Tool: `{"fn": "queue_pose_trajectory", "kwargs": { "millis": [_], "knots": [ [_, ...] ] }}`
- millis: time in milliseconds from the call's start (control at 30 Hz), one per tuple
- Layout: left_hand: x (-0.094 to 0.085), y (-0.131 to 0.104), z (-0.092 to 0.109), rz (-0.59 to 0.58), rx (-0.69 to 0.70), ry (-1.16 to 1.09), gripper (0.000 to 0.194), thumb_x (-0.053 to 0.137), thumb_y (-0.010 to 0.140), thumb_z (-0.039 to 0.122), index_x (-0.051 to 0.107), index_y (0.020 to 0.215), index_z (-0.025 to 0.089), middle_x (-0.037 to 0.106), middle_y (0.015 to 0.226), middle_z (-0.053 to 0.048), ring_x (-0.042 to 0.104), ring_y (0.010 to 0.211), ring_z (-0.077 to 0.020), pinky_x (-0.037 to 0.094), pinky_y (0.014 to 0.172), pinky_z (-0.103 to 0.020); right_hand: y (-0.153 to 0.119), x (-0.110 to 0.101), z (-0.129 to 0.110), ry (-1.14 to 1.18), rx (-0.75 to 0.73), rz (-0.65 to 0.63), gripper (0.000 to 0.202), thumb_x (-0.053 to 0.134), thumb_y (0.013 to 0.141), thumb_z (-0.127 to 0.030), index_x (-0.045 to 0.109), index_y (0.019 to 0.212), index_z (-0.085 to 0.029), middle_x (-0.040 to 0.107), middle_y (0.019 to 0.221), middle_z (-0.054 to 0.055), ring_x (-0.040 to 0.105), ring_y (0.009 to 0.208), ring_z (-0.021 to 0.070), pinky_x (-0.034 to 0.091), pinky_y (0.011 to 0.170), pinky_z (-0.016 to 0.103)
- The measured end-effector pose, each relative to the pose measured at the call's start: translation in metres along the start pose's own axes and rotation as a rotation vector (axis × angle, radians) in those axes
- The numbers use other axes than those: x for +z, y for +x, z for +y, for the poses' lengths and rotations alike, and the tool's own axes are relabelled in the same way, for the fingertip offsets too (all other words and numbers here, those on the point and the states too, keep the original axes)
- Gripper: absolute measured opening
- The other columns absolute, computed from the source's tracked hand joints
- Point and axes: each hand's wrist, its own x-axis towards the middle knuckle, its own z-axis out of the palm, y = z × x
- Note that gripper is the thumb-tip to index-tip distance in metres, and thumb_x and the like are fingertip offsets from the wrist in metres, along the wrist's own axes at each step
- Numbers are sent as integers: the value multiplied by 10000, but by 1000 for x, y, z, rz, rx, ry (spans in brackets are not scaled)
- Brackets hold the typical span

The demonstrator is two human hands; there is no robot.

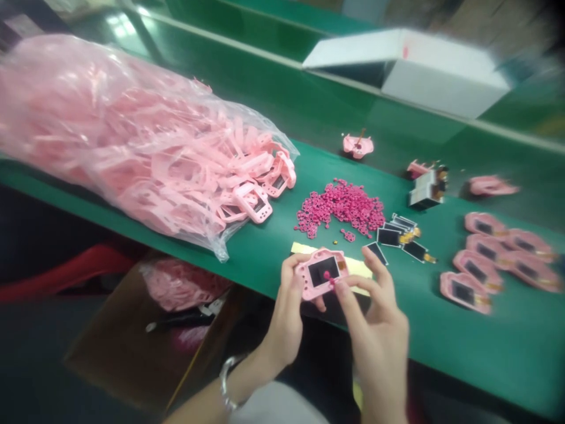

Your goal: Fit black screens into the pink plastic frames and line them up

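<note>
Two bare arms came up from the bottom of the view, closest to the camera, with a shiny bracelet [225, 383] around the left wrist. At the end of one arm, the left hand [285, 324] held a pink shell [309, 291] by its left end. Its fingers were closed on that end, and one tip poked out under the bottom edge. The shell was up off the tabletop [441, 347], with its flat dark screen [322, 270] facing the camera. Its long way ran from side to side, and the right end tipped up a little.

The right hand [377, 324] came in from the other side, at the lower right corner of the shell. Its thumb and first finger pinched a small dark pink piece [327, 275], and the other fingers were spread out and up. The piece pointed up and left from those tips, over the low right part of the screen. I cannot tell if it touched the shell or was just in front of it.

Past the hands, a yellow strip [359, 268] lay on the tabletop. A heap of dark pink bits [344, 206] sat farther back, and loose screens [389, 237] lay beside it, nearer the right hand than the left.
</note>
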Motion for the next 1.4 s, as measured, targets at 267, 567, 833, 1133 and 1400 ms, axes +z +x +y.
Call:
{"fn": "queue_pose_trajectory", "kwargs": {
  "millis": [267, 567, 833, 1133, 1400],
  "knots": [
    [26, -36, -24, -39, 25, -94, 478, 507, 996, 666, 455, 1294, 296, 660, 1225, -99, 651, 794, -183, 551, 699, -316, -42, 26, 5, 128, 84, 145, 210, 791, 863, -398, 738, 808, -203, 447, 1605, 94, 703, 1153, 243, 582, 772, 290],
    [28, -38, -15, -77, -8, -47, 316, 555, 1034, 512, 490, 1270, 313, 617, 1383, -91, 680, 1036, -208, 581, 811, -314, -45, 3, 16, 74, -14, 141, 204, 667, 971, -384, 791, 926, -229, 611, 1424, 89, 650, 1262, 259, 575, 958, 346],
    [29, -27, -1, -143, -203, -159, 315, 523, 1047, 480, 455, 1286, 285, 674, 1139, -54, 651, 681, -125, 543, 543, -236, -44, -18, 14, 54, -47, 66, 257, 598, 1013, -360, 775, 1186, -293, 569, 1489, 63, 585, 1365, 248, 567, 1015, 343],
    [23, -41, -10, -163, -49, 32, 300, 521, 1064, 426, 560, 1323, 280, 621, 1420, -90, 664, 1132, -216, 557, 943, -327, -44, -14, 15, 34, -18, 79, 143, 740, 902, -356, 742, 873, -215, 560, 1430, 115, 628, 1262, 281, 602, 886, 356],
    [29, -40, 4, -240, 23, 240, 300, 480, 1080, 346, 558, 1359, 264, 686, 1316, -89, 689, 1020, -193, 557, 908, -304, -52, -16, 19, 129, 30, 47, 159, 716, 909, -325, 609, 962, -219, 677, 997, 64, 692, 883, 176, 573, 750, 280]
  ]
}}
